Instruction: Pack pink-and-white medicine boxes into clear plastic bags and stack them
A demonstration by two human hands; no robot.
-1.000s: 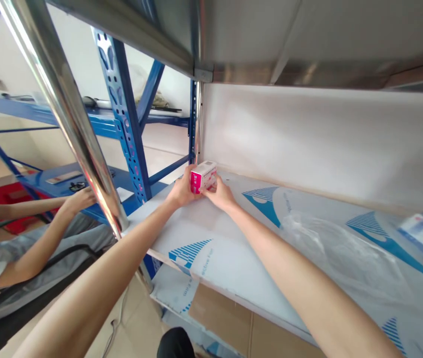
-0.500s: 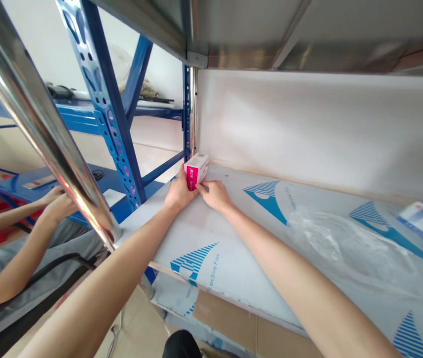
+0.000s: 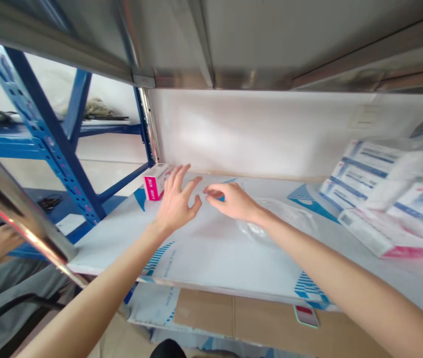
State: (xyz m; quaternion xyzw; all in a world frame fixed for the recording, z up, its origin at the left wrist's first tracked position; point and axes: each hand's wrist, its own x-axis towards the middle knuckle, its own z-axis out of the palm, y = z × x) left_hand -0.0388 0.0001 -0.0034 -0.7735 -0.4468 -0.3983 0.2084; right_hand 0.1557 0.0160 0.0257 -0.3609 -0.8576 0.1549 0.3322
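Note:
A small white and magenta carton [image 3: 152,188] stands on the shelf [image 3: 211,263] in its far left corner, by the post. My left hand [image 3: 178,199] is raised just to the right of the carton, fingers spread, with nothing in it; it partly covers the carton's right side. Close by, my right hand [image 3: 233,199] hovers over the shelf with its fingers bent and apart, holding nothing. A clear plastic bag [image 3: 282,219] lies behind and below my right wrist.
Several white and blue boxes [image 3: 360,174], partly under plastic, are stacked at the right. Another white and magenta carton [image 3: 375,233] lies before them. A metal shelf [image 3: 256,44] hangs overhead. A phone [image 3: 306,315] rests on cardboard below. Another person's hand [image 3: 2,241] shows at left.
Both hands have let go of the small carton and moved right, leaving it in the corner. The view has turned right, bringing more of the stacked boxes into sight.

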